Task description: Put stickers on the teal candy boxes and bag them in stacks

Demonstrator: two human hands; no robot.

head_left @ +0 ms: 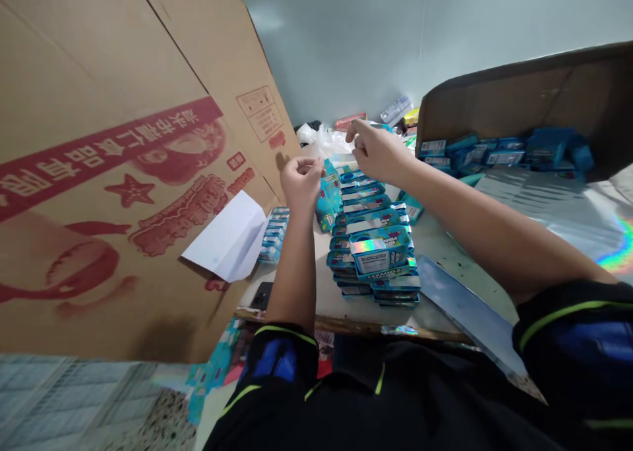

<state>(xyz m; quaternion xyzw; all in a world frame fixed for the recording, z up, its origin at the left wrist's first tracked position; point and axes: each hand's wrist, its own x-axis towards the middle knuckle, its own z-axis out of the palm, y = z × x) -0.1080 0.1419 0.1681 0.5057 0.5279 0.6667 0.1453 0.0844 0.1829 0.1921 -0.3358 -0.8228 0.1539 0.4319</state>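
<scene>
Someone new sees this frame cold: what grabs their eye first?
Probably the big red-printed cardboard carton, which fills most of the left side. Next, the stacked blue packs in the middle of the worktop, with the left hand and right hand at their far end. Then the open brown box at right, with more blue packs inside.

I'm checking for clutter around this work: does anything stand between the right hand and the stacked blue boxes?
Nothing visible does. The right hand appears over the far end of the stacked blue boxes; whether it touches them is unclear. The plastic bag lies beyond them.
</scene>
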